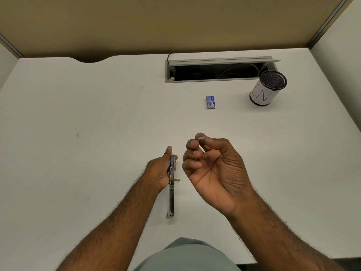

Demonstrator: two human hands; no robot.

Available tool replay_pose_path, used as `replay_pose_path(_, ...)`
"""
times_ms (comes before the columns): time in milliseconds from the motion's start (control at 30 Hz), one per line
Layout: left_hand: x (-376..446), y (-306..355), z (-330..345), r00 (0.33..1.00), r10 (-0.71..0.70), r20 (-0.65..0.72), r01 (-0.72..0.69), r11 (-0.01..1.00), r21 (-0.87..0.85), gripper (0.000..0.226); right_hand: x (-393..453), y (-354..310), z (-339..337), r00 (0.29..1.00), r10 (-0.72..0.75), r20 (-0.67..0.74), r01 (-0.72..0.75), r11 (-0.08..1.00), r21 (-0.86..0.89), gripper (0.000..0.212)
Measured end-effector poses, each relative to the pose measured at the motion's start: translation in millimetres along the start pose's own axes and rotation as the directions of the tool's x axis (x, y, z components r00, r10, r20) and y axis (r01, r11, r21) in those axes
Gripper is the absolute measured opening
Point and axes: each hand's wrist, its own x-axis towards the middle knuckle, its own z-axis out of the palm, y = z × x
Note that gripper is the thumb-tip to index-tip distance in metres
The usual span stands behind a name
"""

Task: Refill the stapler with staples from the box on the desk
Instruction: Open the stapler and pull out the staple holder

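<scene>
A metal stapler [171, 198] lies unfolded flat on the white desk [78, 153], its two halves in one line. My left hand [160, 171] grips its far half from the left side. Just to the right, my right hand [213, 167] is raised, palm toward me, pinching a small silver strip of staples [201, 138] between thumb and forefinger. The blue staple box [210, 102] rests closed-looking on the desk farther back, well apart from both hands.
A black mesh pen cup [267, 90] with a white paper label stands at the back right. An open cable tray [218, 70] is set into the desk's rear. Beige partition walls enclose the desk on three sides.
</scene>
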Motion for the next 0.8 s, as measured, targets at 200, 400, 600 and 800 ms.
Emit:
replay_pose_path(200,3.6,0.8,1.1,1.000,0.009,0.023,-0.010,0.998,0.058,0.027,-2.5,0.2,-0.9,0.994,0.023,0.107,-0.024,1.000,0.002,0.008)
replay_pose_path(400,3.5,-1.6,-1.1,1.000,-0.001,-0.027,0.000,1.000,-0.013,0.036,20.0,-2.8,-31.5,0.998,-0.020,0.060,0.027,0.993,-0.114,0.012)
replay_pose_path(600,0.8,-1.0,1.0,1.000,-0.008,-0.005,0.008,0.998,-0.056,0.036,65.4,-18.5,-113.5,0.861,-0.453,-0.230,-0.013,0.433,-0.901,0.012)
replay_pose_path(800,1.0,-0.3,0.3,1.000,-0.021,0.000,0.021,0.998,-0.064,0.034,89.3,-27.3,-163.9,0.779,-0.624,-0.065,-0.134,-0.065,-0.989,0.018)
